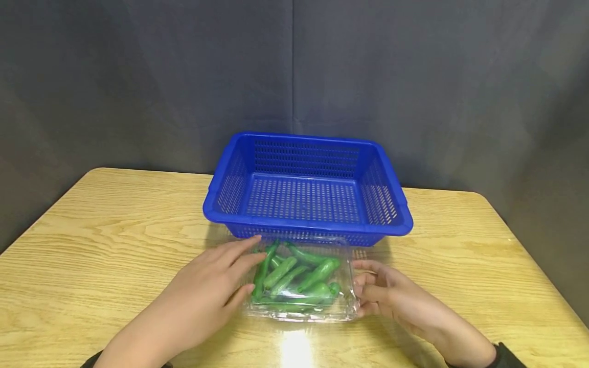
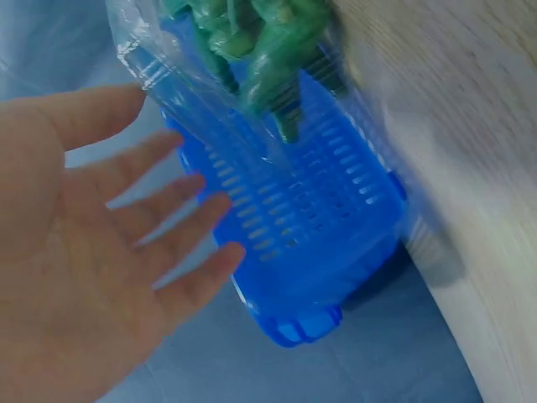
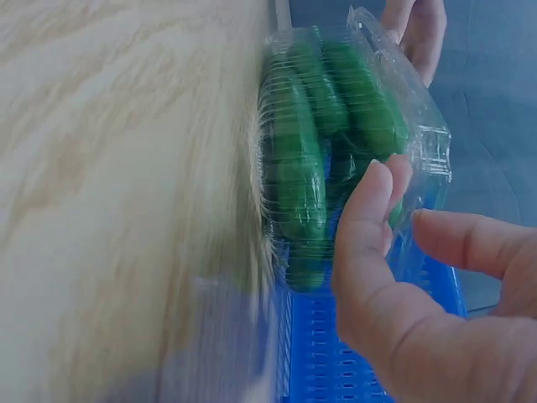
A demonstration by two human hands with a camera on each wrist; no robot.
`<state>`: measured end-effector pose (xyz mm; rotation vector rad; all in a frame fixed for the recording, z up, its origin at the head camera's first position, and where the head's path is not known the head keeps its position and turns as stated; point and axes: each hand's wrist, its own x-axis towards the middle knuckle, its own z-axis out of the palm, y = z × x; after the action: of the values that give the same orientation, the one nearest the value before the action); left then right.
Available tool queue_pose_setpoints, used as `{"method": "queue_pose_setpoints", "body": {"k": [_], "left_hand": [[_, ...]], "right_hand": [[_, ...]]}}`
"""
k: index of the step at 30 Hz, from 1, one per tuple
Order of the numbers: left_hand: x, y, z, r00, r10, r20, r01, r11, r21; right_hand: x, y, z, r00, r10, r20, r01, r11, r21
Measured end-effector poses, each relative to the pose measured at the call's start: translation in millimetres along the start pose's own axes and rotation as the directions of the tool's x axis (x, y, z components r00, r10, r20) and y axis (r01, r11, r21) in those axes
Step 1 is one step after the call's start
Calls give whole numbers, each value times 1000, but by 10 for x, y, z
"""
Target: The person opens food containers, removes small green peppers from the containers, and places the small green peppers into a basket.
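Wooden table, light grain, set against a dark grey backdrop.

Blue basket, perforated walls and floor, stands toward the far edge of the table at mid-width. Nothing inside it.

Clear plastic clamshell box lies flat on the table just in front of the basket's near wall, nearly touching it, about midway between the left and right edges and a little back from the near edge. Lid closed. Through the plastic: a bunch of green peppers, long and glossy, lying mostly lengthwise at a slant.

Left hand is at the box's left side, palm down, fingers straight and spread apart; fingertips rest on or against the left rim and lid corner. The left wrist view shows the same hand flat and splayed, curled round nothing.

Right hand is at the box's right side, fingers loosely bent, tips against the right wall. In the right wrist view the thumb and fingers touch the plastic edge; a firm pinch cannot be told.
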<state>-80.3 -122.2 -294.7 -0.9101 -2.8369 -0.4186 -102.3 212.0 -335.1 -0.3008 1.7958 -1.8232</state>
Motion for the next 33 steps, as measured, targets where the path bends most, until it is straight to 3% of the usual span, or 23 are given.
{"method": "queue_pose_setpoints", "body": {"k": [3,9,21,33], "left_hand": [[4,50,-6,997,77,21,-77,997,4],[-13,122,-8,988,119,97,-117,993,-28],[-30,106,13,974,224,-30,-220,970,100],[-54,111,-22,966,256,-45,-252,964,83]], "right_hand": [[-10,2,5,1000,14,0,-14,1000,10],[4,-10,31,1000,-6,-27,5,1000,-2],[6,-27,76,999,-21,-37,20,999,-38],[-1,-8,29,999,-36,14,37,998,-57]]}}
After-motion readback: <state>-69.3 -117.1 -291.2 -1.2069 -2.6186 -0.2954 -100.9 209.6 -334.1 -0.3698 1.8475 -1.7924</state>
